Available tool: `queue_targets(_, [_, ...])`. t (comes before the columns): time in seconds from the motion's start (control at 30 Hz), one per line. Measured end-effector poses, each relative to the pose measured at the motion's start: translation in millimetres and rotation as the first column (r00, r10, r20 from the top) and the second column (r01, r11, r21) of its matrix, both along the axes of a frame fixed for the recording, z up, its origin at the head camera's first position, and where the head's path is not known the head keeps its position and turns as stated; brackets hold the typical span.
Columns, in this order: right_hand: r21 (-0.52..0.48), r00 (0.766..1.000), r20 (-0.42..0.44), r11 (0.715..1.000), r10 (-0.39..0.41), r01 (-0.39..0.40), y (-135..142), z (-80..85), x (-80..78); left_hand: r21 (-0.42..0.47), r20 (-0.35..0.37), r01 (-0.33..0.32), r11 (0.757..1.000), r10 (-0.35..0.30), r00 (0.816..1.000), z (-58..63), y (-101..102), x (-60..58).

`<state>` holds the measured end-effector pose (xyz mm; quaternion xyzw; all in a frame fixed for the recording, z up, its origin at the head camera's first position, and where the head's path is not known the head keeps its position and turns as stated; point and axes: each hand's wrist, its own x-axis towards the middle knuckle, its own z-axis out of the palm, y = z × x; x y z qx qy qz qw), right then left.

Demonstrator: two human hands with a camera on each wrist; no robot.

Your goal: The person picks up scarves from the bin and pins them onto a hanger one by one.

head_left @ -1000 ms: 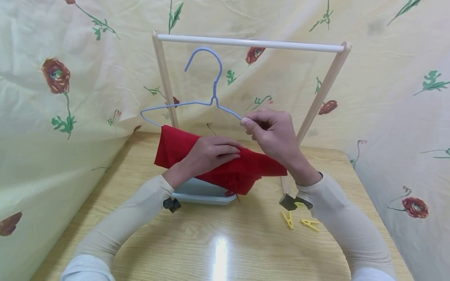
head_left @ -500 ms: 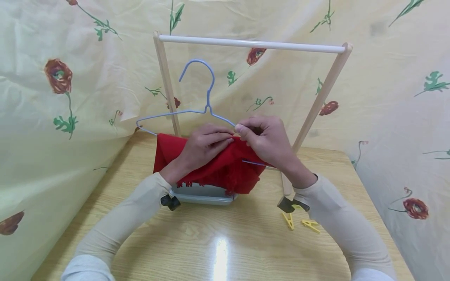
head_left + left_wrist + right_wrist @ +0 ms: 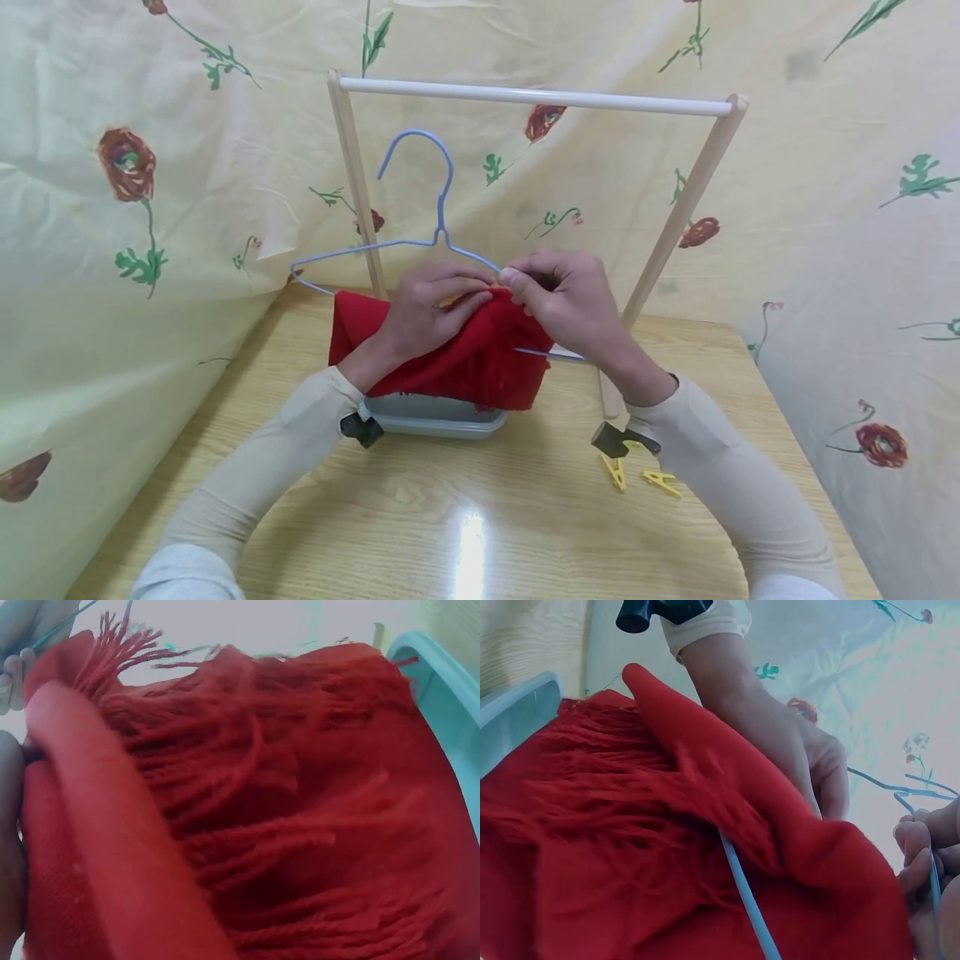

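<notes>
A red fringed scarf (image 3: 450,367) drapes over the bottom bar of a blue wire hanger (image 3: 440,208). My left hand (image 3: 427,312) pinches the scarf's upper edge near the middle. Just to its right, my right hand (image 3: 566,300) grips the hanger's right shoulder between thumb and fingers. Whether it also holds cloth is unclear. In the right wrist view the hanger's bar (image 3: 748,900) comes out from under the fringe (image 3: 630,780). Strands of fringe (image 3: 300,825) fill the left wrist view, with a rolled fold (image 3: 112,802) of cloth beside them.
Behind the hands stands a wooden rack with a white rod (image 3: 536,94). A pale blue basin (image 3: 442,429) sits on the table under the scarf. Yellow clothespins (image 3: 613,475) lie by the right wrist. Flower-patterned cloth (image 3: 840,250) surrounds the table.
The hanger and my right hand have come down and left. My left hand has shifted up to the scarf's top edge and gathered it toward the right hand, baring the bar's right end.
</notes>
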<state>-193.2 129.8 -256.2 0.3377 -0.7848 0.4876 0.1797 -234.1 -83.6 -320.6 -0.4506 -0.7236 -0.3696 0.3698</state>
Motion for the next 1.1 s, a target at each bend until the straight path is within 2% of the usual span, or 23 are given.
queue_targets(0.13, [0.005, 0.999, -0.012, 0.999, -0.031, 0.032, 2.9, 0.9, -1.6, -0.003, 0.086, 0.099, 0.995, -0.099, 0.991, -3.4, -1.6, 3.6])
queue_targets(0.3, [-0.009, 0.999, 0.005, 0.999, -0.052, 0.052, 6.7, 1.7, -5.7, 0.024, 0.187, 0.144, 0.989, -0.146, 0.971, -5.6, -5.8, 9.3])
queue_targets(0.43, [-0.024, 0.998, 0.017, 0.998, -0.059, 0.059, 8.0, 1.9, -9.1, 0.000, 0.218, 0.206, 0.979, -0.201, 0.955, -5.7, -7.5, 14.3])
queue_targets(0.57, [-0.034, 0.998, 0.025, 0.997, -0.066, 0.066, 7.7, 3.1, -9.0, -0.059, 0.237, 0.266, 0.962, -0.246, 0.940, -6.1, -8.8, 17.9])
queue_targets(0.7, [-0.031, 0.998, 0.016, 0.997, -0.066, 0.067, 6.5, 4.8, -6.0, -0.133, 0.222, 0.289, 0.948, -0.255, 0.941, -8.7, -8.7, 16.5])
queue_targets(0.8, [-0.030, 0.998, 0.001, 0.997, -0.064, 0.064, 6.0, 5.4, -4.9, -0.170, 0.208, 0.261, 0.950, -0.224, 0.952, -10.0, -7.6, 13.5])
queue_targets(0.93, [-0.036, 0.998, -0.014, 0.998, -0.059, 0.058, 5.8, 5.5, -5.0, -0.241, 0.210, 0.165, 0.956, -0.114, 0.971, -10.0, -5.6, 10.8])
queue_targets(1.1, [-0.033, 0.998, -0.026, 0.998, -0.056, 0.056, 5.7, 5.4, -5.2, -0.369, 0.166, 0.052, 0.928, 0.011, 0.986, -7.6, -3.9, 10.8])
